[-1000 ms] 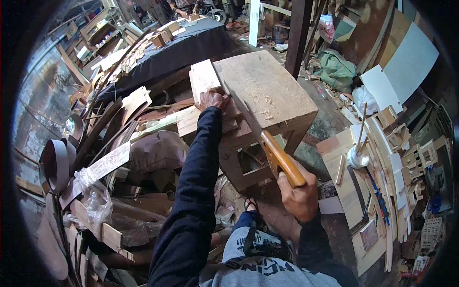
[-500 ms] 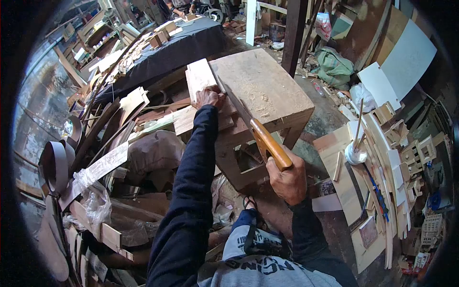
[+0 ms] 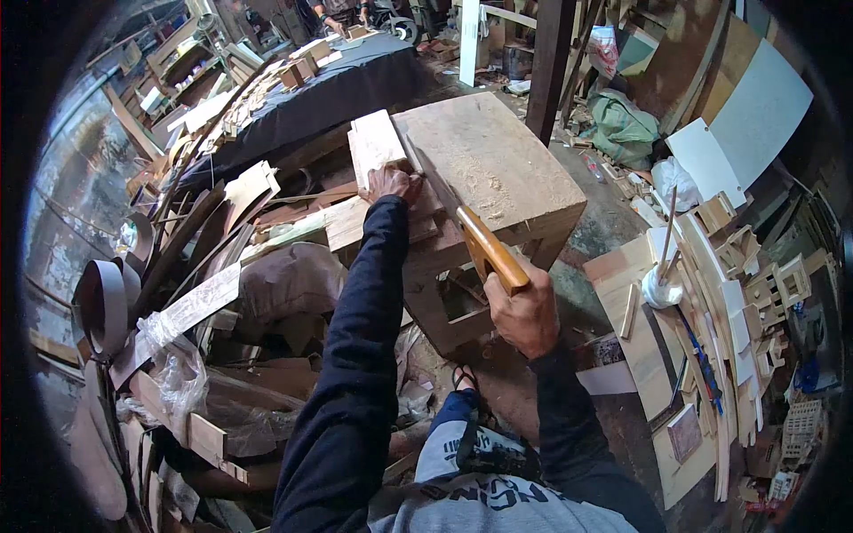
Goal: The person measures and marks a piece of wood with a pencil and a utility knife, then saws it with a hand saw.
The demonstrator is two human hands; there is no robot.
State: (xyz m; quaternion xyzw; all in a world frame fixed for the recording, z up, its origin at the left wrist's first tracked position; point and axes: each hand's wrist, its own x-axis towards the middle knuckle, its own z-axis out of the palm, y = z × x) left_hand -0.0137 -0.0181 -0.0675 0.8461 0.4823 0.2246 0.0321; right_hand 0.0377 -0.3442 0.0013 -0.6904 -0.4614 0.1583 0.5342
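My right hand point(image 3: 526, 309) is closed round the wooden handle of a handsaw point(image 3: 490, 249). The saw's blade runs up and left along the right side of a pale wood block point(image 3: 377, 142), near the left edge of a wooden work table point(image 3: 498, 160). My left hand point(image 3: 394, 184) presses on the near end of the block, its fingers curled and closed against the wood. Sawdust point(image 3: 496, 184) lies on the table top. Where the saw's teeth meet the wood is too small to tell.
A dark-covered table point(image 3: 355, 80) with wood pieces stands at the back, a person's hands point(image 3: 342, 25) beyond it. Scrap wood and plastic wrap point(image 3: 182, 377) fill the left. Boards point(image 3: 622, 266) and a white container point(image 3: 662, 289) with sticks are at right.
My right hand and the saw have shifted slightly left and up towards the block. My left hand still presses on the block. The view has moved a little.
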